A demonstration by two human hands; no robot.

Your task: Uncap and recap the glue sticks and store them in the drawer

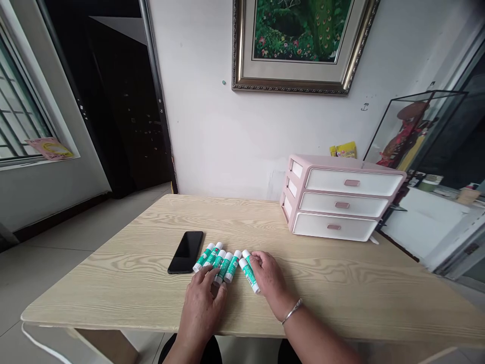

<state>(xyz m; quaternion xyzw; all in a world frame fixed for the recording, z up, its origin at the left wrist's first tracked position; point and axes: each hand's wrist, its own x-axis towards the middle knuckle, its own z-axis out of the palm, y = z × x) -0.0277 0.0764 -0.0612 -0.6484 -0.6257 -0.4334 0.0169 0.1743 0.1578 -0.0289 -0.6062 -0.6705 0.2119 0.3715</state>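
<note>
This looks like a room in a home. A gilt-framed painting [299, 40] hangs on the far wall above a wooden table [132, 273] bearing a pink drawer unit [341, 199]. A barred window [15, 121] stands left, a glass display case [413, 131] right.

The table [341, 283] has a pale wood-grain top, matt and smooth. The phone [186, 252] is black and glossy, like glass. The glue sticks [227, 265] are smooth plastic with a slight sheen. The drawers [341, 202] are satin pink and white plastic. The bracelet [291, 311] is shiny metal. The frame [288, 87] is ornate and gilded. The wall [212, 126] is matt white paint, and the floor [56, 253] is pale, smooth tile.
</note>
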